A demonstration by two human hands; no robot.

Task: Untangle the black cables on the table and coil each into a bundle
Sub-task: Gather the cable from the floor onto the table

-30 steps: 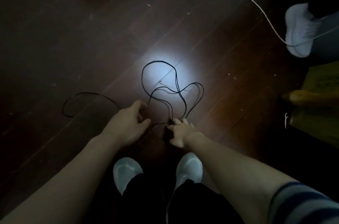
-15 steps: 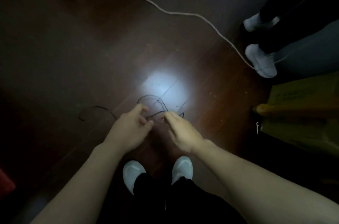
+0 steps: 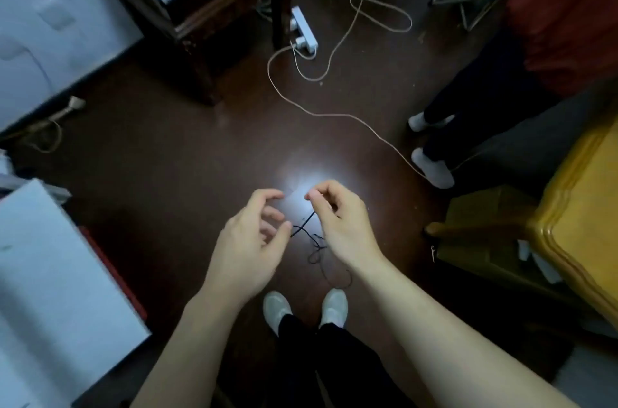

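Note:
A thin black cable (image 3: 312, 240) hangs in loose loops between my two hands, above the dark wooden floor. My right hand (image 3: 337, 223) pinches the cable with curled fingers near its upper end. My left hand (image 3: 254, 233) is beside it with fingers curled, and its thumb touches a strand at the cable's left. The lower loops dangle toward my white shoes (image 3: 276, 309). Part of the cable is hidden behind my right hand.
A white cord (image 3: 334, 115) snakes across the floor to a power strip (image 3: 302, 29). Another person's legs and white shoes (image 3: 433, 167) stand at the right. A dark table leg (image 3: 204, 73) is ahead-left, a yellow cabinet (image 3: 582, 223) at the right, white surfaces at the left.
I have risen from close to the floor, so the view is much wider. Both hands lifted the black cable off the floor; it was spread in loops and now hangs bunched between them.

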